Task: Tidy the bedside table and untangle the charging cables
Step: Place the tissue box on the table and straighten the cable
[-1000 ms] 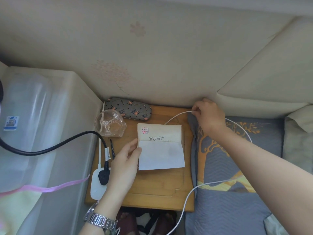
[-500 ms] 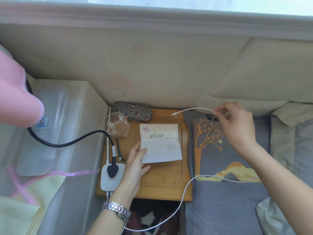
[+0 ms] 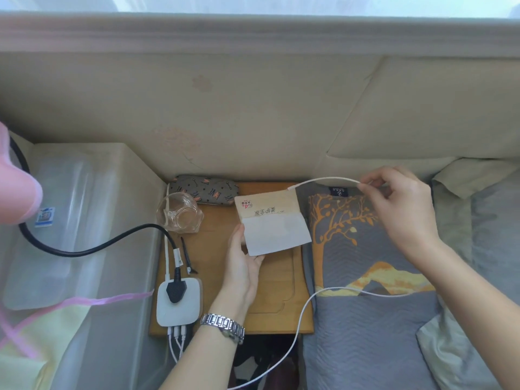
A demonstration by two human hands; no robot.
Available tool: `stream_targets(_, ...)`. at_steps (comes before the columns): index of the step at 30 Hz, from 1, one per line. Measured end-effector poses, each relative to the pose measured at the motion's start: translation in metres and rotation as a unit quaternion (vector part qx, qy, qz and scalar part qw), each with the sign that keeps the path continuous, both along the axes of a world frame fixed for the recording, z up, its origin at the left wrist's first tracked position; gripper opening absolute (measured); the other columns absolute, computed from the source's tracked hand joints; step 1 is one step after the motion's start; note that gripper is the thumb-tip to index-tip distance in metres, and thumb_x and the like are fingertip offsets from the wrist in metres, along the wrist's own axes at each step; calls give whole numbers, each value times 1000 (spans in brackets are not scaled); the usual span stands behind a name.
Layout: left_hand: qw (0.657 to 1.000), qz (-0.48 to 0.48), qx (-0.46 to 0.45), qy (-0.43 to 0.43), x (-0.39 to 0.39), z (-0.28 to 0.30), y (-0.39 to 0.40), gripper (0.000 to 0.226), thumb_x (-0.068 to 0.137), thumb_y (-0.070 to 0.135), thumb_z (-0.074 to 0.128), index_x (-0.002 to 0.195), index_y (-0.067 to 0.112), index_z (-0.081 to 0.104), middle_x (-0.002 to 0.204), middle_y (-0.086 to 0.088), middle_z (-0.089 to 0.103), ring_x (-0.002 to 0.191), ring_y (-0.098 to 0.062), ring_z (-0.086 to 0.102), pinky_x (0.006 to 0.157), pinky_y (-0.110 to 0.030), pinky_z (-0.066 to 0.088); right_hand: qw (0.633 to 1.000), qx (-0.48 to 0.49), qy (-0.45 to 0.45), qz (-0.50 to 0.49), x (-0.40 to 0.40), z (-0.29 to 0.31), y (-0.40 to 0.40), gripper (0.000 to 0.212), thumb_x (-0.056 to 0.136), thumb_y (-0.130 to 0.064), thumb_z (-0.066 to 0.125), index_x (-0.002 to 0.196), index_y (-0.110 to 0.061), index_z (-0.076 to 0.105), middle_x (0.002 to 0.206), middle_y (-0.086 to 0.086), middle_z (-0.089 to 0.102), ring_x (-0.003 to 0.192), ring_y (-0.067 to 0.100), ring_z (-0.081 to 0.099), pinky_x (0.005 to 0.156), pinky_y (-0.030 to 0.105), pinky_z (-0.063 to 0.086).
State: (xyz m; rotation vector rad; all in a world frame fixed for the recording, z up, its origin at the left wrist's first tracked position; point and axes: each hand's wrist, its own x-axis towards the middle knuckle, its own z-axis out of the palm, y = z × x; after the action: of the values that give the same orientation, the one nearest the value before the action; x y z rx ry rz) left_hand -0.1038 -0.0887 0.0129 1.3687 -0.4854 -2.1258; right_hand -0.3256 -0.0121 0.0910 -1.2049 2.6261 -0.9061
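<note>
Right grip (image 3: 399, 209) pinches cable (image 3: 323, 180); left grip (image 3: 242, 266), tissues (image 3: 270, 220).

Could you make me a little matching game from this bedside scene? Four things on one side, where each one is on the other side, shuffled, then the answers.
Things
1. white cable
2. tissue pack
3. glass cup
4. black plug

Places
A. plugged into the white power hub
B. held by the left hand
C. standing on the wooden table, beside the patterned case
D. pinched by the right hand

Pairs: 1-D, 2-B, 3-C, 4-A.
</note>
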Motion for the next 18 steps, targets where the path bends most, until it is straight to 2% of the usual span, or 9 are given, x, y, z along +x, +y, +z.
stream_targets(18, 999, 42, -14, 17, -38, -1, -46, 41, 99, 23, 41, 137, 8, 41, 134, -15, 55, 125, -27, 52, 110, -42, 37, 1000, -1, -14, -7, -15, -5, -8, 2, 84, -19, 65, 82, -21, 66, 83, -5, 60, 66, 25, 56, 68, 44, 52)
